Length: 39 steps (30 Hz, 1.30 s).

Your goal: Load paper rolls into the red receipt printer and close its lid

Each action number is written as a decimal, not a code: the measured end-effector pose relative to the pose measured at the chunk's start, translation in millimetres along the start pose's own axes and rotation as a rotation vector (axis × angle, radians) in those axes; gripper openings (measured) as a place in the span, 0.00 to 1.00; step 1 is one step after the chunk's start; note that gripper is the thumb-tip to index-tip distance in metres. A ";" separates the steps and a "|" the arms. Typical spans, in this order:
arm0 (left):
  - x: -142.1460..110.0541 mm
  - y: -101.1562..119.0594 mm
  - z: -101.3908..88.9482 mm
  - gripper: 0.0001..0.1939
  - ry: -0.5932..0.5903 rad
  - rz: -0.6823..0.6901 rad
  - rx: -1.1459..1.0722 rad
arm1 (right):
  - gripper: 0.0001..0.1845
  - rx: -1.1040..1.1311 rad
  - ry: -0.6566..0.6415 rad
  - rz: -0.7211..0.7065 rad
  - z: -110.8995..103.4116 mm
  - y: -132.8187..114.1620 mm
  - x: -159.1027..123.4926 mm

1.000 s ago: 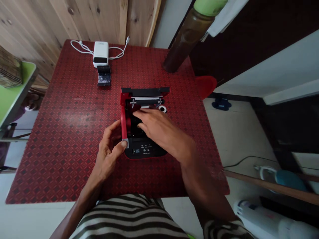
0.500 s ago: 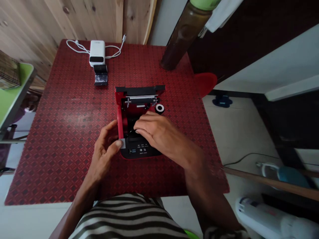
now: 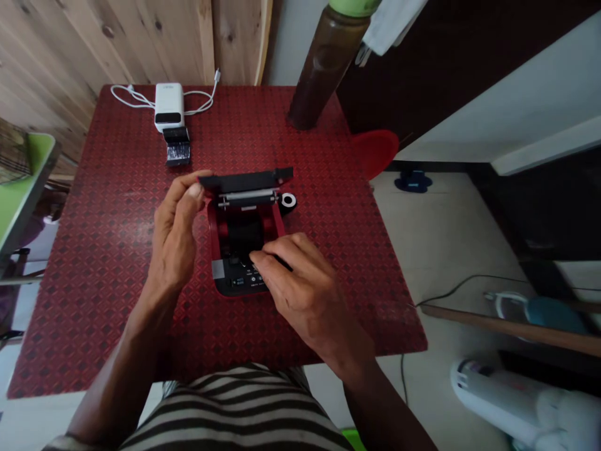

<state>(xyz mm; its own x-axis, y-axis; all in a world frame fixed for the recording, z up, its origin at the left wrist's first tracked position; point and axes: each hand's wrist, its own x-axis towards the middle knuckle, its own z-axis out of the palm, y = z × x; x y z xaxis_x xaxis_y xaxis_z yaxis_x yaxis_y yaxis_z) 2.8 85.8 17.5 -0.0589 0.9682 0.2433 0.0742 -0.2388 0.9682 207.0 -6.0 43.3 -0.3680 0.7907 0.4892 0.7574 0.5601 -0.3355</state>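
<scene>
Left hand [image 3: 175,235] pinches the lid [image 3: 246,181] by its edge, table [image 3: 103,300] spreading leftward; right hand [image 3: 303,275] curled, hold unclear

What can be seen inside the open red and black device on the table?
Inside the device is a dark hollow between red side walls, its depths too dark to make out. The right hand covers the front right part, so whatever lies beneath is hidden.
</scene>
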 end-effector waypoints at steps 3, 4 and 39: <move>-12.1 3.4 -2.4 0.20 0.027 0.012 0.001 | 0.12 -0.076 0.074 -0.029 4.8 -3.7 -3.0; -17.2 4.3 -3.5 0.17 0.033 0.013 0.019 | 0.11 -0.100 0.098 -0.037 6.3 -5.3 -3.9; -73.4 -9.7 -8.6 0.30 -0.047 -0.286 -0.080 | 0.18 -0.007 0.180 0.065 17.0 -10.1 -20.5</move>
<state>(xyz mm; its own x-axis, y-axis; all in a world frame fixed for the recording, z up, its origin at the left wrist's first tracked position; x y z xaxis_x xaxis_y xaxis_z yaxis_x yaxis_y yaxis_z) -2.2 16.5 -9.3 -0.0197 0.9990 -0.0409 -0.0171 0.0406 0.9990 197.7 -23.7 23.0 -0.2168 0.7678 0.6029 0.7802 0.5075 -0.3658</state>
